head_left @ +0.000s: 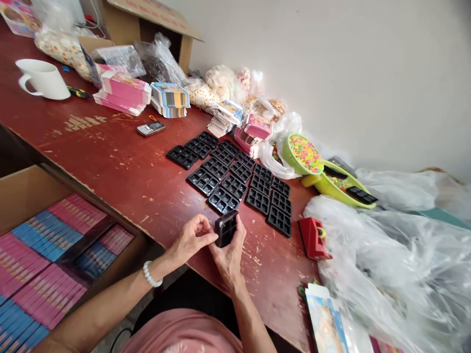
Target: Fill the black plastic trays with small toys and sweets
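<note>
My right hand (230,252) grips a small stack of black plastic compartment trays (225,230), tilted up on edge above the table's front side. My left hand (196,234), with a pale bead bracelet at the wrist, pinches at the stack's left edge with thumb and fingertips. Just beyond both hands, several black trays (222,199) lie in rows on the table, their small square compartments facing up. Another group of these trays (278,220) continues to the right of my hands.
The red table (121,164) carries stacks of pink boxes (125,91), a phone (150,128), a white mug (44,80), a red tape dispenser (312,239) and a green bowl of colourful pieces (304,154). Plastic bags (386,264) crowd the right. A carton (22,189) of packed boxes stands lower left.
</note>
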`<state>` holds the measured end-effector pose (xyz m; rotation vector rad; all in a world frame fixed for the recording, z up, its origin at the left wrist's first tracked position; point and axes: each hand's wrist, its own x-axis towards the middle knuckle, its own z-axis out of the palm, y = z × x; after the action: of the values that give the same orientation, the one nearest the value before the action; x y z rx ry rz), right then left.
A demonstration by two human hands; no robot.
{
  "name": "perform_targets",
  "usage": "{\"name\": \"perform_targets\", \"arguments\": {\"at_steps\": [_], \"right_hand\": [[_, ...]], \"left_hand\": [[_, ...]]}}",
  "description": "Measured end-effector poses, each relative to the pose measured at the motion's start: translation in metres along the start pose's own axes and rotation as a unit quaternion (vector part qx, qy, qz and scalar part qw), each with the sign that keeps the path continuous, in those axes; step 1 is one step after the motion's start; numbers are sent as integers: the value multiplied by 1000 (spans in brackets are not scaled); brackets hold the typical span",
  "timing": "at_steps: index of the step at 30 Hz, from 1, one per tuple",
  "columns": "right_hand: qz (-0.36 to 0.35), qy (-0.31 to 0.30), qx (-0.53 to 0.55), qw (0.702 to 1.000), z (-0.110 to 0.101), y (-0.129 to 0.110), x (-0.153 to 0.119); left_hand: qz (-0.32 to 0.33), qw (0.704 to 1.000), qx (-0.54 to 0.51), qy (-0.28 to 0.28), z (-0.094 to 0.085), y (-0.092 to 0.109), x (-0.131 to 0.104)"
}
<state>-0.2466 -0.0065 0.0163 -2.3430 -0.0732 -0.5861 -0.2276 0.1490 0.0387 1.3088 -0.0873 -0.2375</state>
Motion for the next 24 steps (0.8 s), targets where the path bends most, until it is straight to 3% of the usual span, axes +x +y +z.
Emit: {"name": "perform_targets", "arguments": {"at_steps": [4,7,12,16,20,22,24], "right_hand": [[19,-28,56,998,5,-9,4],[12,-46,62,997,9,-12,4],[-109,-79,-34,990,5,-11,13],[-128,-133,-94,978,3,-14,24],[-78,-217,66,971,7,-25,32],[-19,-264,183,947,5,-28,37],[48,-272,272,922,-4,-24,43]], "left_hand": [[-46,998,-35,-38,-5,8,-1],[3,998,61,-23,-8,12,-5],[87,971,220,-43,-17,16,-8],[91,964,244,-53,-28,20,-5],[42,983,179,-28,-32,26,-7],[4,991,135,-21,-32,29,-10],[-34,995,91,-2,-37,31,-12]]}}
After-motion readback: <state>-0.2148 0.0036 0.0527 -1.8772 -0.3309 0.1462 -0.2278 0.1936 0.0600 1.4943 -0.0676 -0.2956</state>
